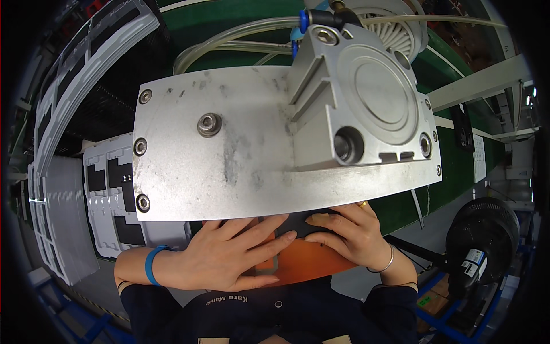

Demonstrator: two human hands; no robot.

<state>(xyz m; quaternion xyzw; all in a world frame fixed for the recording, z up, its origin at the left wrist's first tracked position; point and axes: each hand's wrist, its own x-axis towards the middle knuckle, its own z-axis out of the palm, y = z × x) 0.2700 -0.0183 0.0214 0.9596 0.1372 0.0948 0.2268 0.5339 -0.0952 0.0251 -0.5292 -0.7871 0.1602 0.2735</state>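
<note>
Left hand lies outspread, right hand's grip unclear, metal plate overhanging dark part.

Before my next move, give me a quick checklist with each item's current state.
1. Left hand spread over the orange plate: ok.
2. Right hand at the dark grey piece: ok.
3. All fingertips visible: not ok; the metal plate hides some.
4. Dark grey piece lying flat: cannot tell, partly covered.
5. Clear tubing in its blue-collared fitting: looks ok.
</note>
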